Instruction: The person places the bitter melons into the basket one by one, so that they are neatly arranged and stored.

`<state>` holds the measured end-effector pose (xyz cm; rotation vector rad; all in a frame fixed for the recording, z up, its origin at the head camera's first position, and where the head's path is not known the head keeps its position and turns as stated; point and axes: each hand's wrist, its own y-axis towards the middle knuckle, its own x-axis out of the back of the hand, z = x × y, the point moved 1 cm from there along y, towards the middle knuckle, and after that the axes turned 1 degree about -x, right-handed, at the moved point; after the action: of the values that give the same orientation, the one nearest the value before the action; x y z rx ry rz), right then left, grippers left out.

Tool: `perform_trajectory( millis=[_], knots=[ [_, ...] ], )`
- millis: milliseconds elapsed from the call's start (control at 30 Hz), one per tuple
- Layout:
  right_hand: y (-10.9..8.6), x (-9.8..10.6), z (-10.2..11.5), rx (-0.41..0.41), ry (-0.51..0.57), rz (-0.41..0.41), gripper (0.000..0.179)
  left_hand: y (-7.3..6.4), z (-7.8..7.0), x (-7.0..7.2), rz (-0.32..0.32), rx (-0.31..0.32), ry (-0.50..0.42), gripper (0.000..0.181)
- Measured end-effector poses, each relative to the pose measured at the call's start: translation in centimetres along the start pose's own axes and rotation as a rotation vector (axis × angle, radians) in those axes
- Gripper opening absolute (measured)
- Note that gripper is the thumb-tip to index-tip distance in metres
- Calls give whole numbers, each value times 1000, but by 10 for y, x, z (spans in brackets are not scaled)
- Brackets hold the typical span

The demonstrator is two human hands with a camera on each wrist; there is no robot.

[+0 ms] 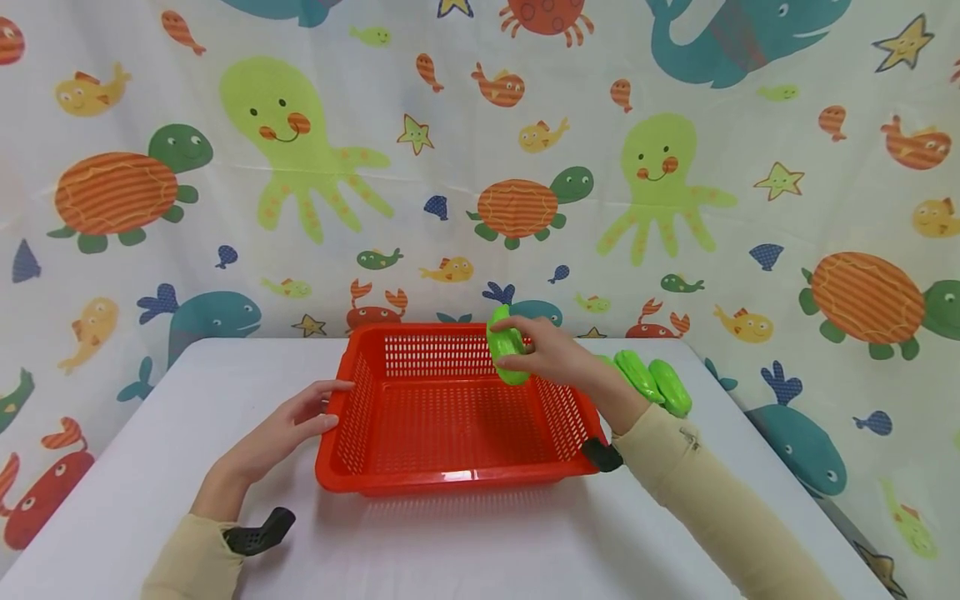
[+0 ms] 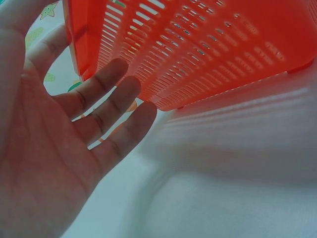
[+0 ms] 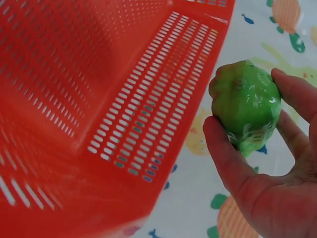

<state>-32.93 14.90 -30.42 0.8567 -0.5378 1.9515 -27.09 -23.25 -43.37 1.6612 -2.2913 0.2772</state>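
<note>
My feed, nearest 1st: left hand (image 1: 273, 433) is loosely spread at the red basket (image 1: 397, 483)'s left rim, holding nothing; likely there to steady it, contact I can't confirm; basket sits open side up on the white table (image 1: 150, 467); right hand (image 1: 558, 354) pinches 1 green piece (image 1: 501, 343) at the basket's far right part; grip is around mid-length, I'd guess for balance; 3 other green pieces (image 1: 669, 387) lie right of the basket, presumably handy for that arm; sea-creature curtain (image 1: 450, 83) hangs behind.
</note>
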Motion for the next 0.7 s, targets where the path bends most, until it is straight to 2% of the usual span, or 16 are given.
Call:
perform_trajectory(
  millis=[433, 700],
  knots=[
    [36, -27, 15, 59, -68, 62, 45, -1, -3, 3, -4, -12, 25, 57],
    [55, -50, 23, -7, -124, 93, 45, -1, 1, 1, 4, -12, 15, 53]
  ],
)
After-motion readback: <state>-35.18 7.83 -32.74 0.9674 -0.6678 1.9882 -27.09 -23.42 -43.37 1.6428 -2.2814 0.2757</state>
